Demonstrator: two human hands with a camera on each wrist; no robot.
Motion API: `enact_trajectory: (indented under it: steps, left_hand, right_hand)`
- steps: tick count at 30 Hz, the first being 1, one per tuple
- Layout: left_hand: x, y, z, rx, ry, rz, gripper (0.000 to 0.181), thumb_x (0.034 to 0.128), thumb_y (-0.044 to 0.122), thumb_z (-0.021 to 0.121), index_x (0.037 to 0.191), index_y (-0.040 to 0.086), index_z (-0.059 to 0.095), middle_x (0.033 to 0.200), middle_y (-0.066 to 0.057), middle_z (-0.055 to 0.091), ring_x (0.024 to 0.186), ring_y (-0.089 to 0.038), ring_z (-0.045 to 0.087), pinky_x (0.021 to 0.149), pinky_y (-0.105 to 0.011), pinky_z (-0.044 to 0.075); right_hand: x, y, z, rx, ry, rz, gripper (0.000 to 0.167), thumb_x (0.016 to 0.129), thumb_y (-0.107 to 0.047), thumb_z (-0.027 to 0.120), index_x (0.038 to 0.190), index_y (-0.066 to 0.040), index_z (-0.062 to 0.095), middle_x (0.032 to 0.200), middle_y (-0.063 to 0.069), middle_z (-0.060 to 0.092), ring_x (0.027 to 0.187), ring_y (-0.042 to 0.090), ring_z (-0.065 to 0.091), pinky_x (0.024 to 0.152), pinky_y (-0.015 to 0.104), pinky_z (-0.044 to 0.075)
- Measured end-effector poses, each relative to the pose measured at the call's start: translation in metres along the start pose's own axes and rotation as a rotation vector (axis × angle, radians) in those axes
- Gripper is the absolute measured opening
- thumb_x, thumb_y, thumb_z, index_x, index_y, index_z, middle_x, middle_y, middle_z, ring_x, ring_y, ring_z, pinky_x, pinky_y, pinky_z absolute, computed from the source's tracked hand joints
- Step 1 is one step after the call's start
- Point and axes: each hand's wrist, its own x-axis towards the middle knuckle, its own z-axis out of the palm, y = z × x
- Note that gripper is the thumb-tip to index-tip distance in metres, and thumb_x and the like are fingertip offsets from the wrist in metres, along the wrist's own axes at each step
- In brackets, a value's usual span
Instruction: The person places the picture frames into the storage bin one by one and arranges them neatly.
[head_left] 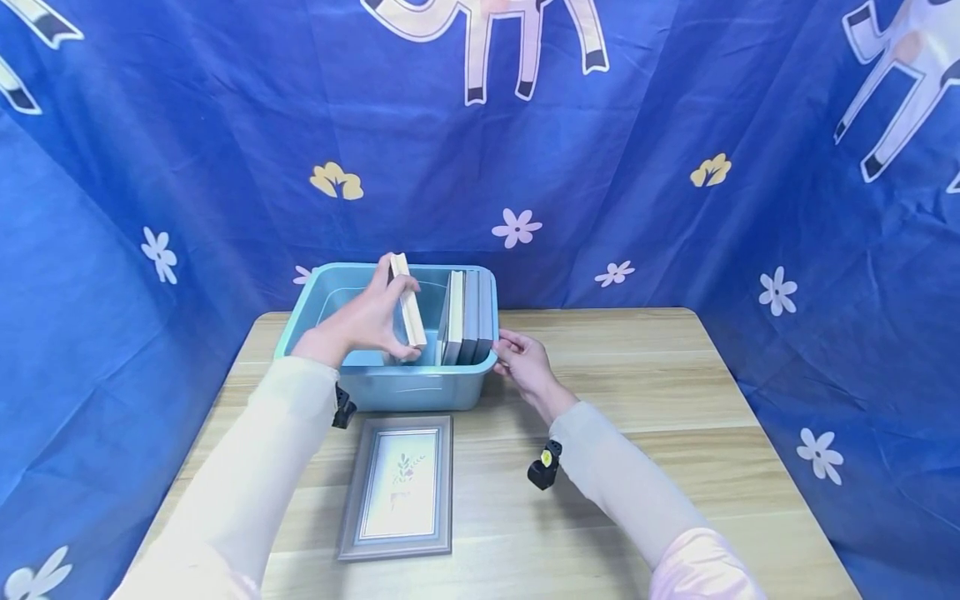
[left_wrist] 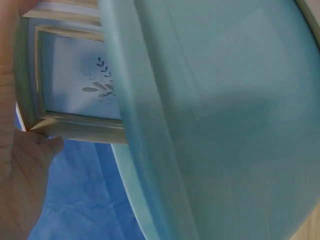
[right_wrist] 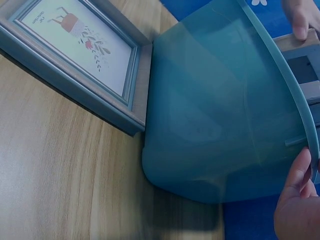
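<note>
My left hand [head_left: 366, 318] grips a picture frame [head_left: 408, 304] by its edges, thumb low and fingers at the top. The frame stands upright, slightly tilted, partly inside a light-blue plastic bin [head_left: 412, 390]. Its face shows a leaf print [left_wrist: 102, 90] in the left wrist view, partly hidden by the bin wall. With thumb and fingers, my right hand [head_left: 527, 364] pinches the bin's right rim [right_wrist: 311, 140]. Several more picture frames [head_left: 471, 310] stand on edge side by side at the bin's right end.
Another picture frame [head_left: 401, 485] with a grey border lies face up on the wooden table [head_left: 622, 433], just in front of the bin. Blue patterned cloth [head_left: 450, 183] hangs behind the table and at both sides.
</note>
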Motion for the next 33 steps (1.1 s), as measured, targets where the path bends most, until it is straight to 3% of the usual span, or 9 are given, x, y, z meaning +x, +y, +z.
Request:
enact_trajectory:
  steps: [7,13,21,33]
  left_hand:
    - [0.004,-0.001,0.005,0.010,-0.043,-0.021,0.092,0.0529,0.037,0.093,0.123,0.012,0.040,0.147,-0.020,0.003,0.103,-0.033,0.047,0.074,-0.040,0.052]
    - [0.010,-0.004,0.011,0.014,-0.071,0.028,0.090,0.0545,0.036,0.092,0.124,0.010,0.041,0.142,-0.021,0.011,0.100,-0.034,0.049,0.072,-0.041,0.052]
    - [0.017,-0.005,0.019,0.013,-0.118,0.011,0.090,0.0560,0.034,0.093,0.125,0.012,0.040,0.150,-0.022,0.002,0.098,-0.036,0.052,0.070,-0.041,0.052]
    - [0.030,-0.004,0.025,0.027,-0.117,0.046,0.088,0.0544,0.041,0.092,0.122,0.016,0.042,0.153,-0.024,-0.005,0.113,-0.041,0.048,0.082,-0.044,0.052]
  right_hand:
    - [0.001,0.001,0.000,-0.002,-0.004,-0.004,0.040,0.092,0.003,0.059,0.131,0.008,0.050,0.093,0.007,0.055,0.068,0.006,0.055,0.055,0.014,0.051]
    - [-0.001,-0.001,-0.001,-0.005,0.003,-0.001,0.039,0.093,0.004,0.058,0.131,0.008,0.051,0.092,0.006,0.053,0.067,0.006,0.054,0.054,0.014,0.050]
    - [-0.001,0.000,-0.001,-0.001,-0.007,-0.005,0.040,0.092,0.005,0.057,0.131,0.008,0.050,0.089,0.003,0.054,0.065,0.006,0.053,0.054,0.014,0.050]
    - [-0.001,-0.002,-0.002,0.007,-0.016,0.001,0.040,0.093,0.004,0.057,0.132,0.008,0.049,0.089,0.003,0.053,0.067,0.006,0.053,0.054,0.014,0.050]
